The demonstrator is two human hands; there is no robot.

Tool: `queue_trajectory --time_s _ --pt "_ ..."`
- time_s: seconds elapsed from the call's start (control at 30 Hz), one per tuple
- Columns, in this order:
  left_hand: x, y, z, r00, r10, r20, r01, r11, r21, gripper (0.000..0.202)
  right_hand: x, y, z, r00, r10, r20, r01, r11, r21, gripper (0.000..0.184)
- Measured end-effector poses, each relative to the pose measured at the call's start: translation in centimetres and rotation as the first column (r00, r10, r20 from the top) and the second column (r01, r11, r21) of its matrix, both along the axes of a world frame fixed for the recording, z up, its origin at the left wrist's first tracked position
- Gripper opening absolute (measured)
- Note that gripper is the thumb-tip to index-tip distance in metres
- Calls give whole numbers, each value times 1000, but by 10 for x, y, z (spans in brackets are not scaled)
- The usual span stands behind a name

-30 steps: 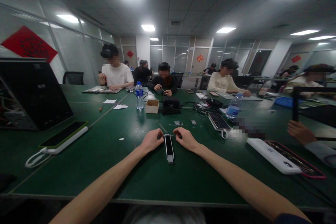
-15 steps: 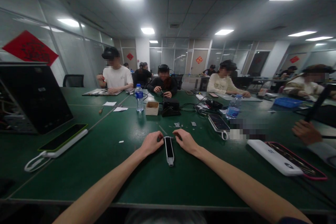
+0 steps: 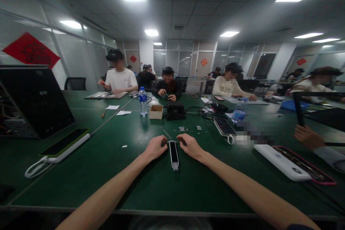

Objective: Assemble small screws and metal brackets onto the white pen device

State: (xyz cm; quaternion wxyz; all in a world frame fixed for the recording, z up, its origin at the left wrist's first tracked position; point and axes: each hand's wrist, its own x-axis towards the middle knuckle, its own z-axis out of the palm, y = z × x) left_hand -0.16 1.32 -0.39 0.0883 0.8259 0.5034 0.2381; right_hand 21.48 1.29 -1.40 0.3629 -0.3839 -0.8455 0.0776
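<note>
A slim white-edged device with a dark face (image 3: 174, 152) lies on the green table, its narrow pale end toward me. At its far left corner is my left hand (image 3: 156, 145), fingers curled and closed in a pinch. My right hand (image 3: 190, 144) mirrors it on the right side, thumb and fingertips bent together. Something thin and small seems to run between the fingertips above the device's far end, but I cannot make out what it is. Just beyond my hands lie small clear bits (image 3: 181, 128) and a small metallic-looking piece (image 3: 198, 128).
A water bottle (image 3: 143, 101), an open cardboard box (image 3: 156, 111) and a black object (image 3: 175, 110) stand ahead. Phones (image 3: 225, 126) and a white power bank (image 3: 281, 161) lie right. A computer case (image 3: 37, 100) is left. At right, another person's hand (image 3: 308, 137) holds a black frame.
My hands stay almost in place around the device's far end. At the right, the other person's hand and the black frame have shifted left.
</note>
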Motion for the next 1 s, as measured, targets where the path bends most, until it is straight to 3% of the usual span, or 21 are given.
queue_trajectory --time_s 0.8,1.0 --pt "-1 -1 1 1000 -13 6 13 1000 -26 17 2 1 -1 995 42 -85 -51 993 -106 25" --pt "0 1 -1 1000 -15 -2 15 1000 -1 16 2 5 -4 984 43 -172 -78 976 -202 23"
